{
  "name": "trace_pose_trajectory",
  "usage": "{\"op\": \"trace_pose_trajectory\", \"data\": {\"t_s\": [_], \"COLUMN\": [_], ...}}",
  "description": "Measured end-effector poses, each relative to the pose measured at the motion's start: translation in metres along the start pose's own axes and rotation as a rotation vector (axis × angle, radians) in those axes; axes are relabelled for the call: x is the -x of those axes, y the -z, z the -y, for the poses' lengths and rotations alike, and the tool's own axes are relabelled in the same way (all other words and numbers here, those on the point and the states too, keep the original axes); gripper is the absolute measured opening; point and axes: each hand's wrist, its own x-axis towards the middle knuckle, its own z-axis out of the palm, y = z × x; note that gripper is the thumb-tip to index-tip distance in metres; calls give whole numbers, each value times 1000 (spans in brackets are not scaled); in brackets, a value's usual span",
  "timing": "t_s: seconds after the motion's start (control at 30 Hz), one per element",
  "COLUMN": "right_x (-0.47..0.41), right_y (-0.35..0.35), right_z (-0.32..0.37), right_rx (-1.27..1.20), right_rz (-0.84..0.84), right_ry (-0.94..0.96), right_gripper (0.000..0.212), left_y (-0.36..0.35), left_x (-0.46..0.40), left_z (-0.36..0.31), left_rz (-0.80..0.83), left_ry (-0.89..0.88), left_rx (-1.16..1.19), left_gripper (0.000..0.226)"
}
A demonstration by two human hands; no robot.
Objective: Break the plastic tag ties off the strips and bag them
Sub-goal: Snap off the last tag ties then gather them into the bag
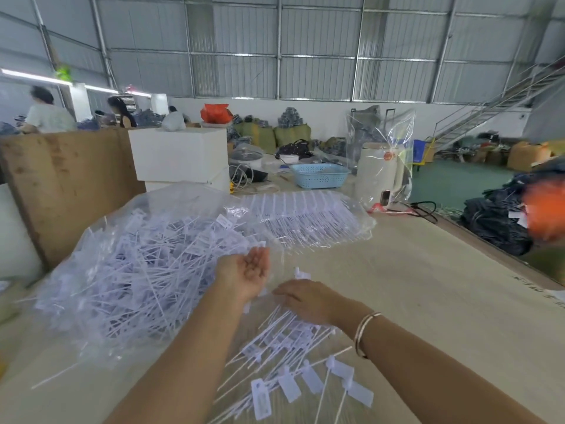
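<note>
At frame centre the left hand lies palm-up, fingers relaxed, holding nothing. Just right, the right hand rests palm-down, fingers spread, on loose tag ties on the counter; their long axes run lower left to upper right. The clear bag of ties fills the left.

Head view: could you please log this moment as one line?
left hand: open, palm up | right hand: on loose ties | bag: full
</note>
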Motion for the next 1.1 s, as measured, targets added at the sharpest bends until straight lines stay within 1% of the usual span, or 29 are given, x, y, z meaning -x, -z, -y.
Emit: {"op": "trace_pose_trajectory", "data": {"t_s": [0.07, 0.13, 0.17, 0.2, 0.27, 0.3, 0.33, 0.37, 0.43, 0.47, 0.53, 0.6, 0.67, 0.77, 0.83, 0.9, 0.93, 1.0, 1.1], "right_x": [-3, 4, 9, 14, 27, 36, 47, 58, 80, 87, 95, 95, 92, 83, 78, 76, 75, 74, 73], "right_y": [-5, -7, -7, -5, 4, 9, 15, 17, 13, 9, -3, -10, -10, -9, -9, -8, -8, -6, -3], "right_z": [0, -2, -3, -4, -6, -9, -11, -12, -12, -11, -8, -7, -10, -16, -20, -21, -21, -20, -13], "right_rx": [160, 240, 212, 132, -103, -211, -251, -229, -64, 19, 122, 166, 204, 258, 289, 301, 302, 276, 192], "right_rz": [-2, -69, -90, -114, -125, -100, -47, 29, 156, 187, 194, 140, 49, -6, -25, -66, -81, -74, 18], "right_ry": [37, 54, 64, 73, 53, 68, 111, 149, 210, 253, 329, 360, 355, 255, 184, 147, 143, 165, 173], "right_gripper": [39, 38, 38, 39, 41, 43, 51, 65, 93, 101, 107, 104, 92, 76, 72, 71, 71, 77, 100], "left_y": [1, 8, 11, 13, 14, 14, 13, 12, 11, 12, 15, 18, 23, 33, 39, 44, 46, 51, 56], "left_x": [-3, -3, -2, 1, 8, 12, 16, 19, 26, 29, 33, 36, 39, 41, 41, 39, 37, 36, 33], "left_z": [10, 20, 23, 24, 25, 25, 25, 26, 31, 34, 38, 43, 47, 51, 52, 52, 52, 53, 53], "left_rz": [-13, -8, -3, 4, 38, 68, 97, 124, 159, 171, 194, 200, 198, 180, 189, 217, 226, 223, 172], "left_ry": [29, 85, 101, 106, 84, 58, 22, -18, -77, -98, -153, -216, -309, -476, -555, -621, -643, -616, -562], "left_rx": [-66, -165, -212, -266, -408, -496, -596, -698, -863, -935, -1077, -1182, -1287, -1498, -1620, -1758, -1823, -1933, -2178], "left_gripper": [35, 35, 34, 32, 30, 28, 26, 25, 23, 22, 24, 27, 29, 24, 19, 20, 24, 38, 58]}}
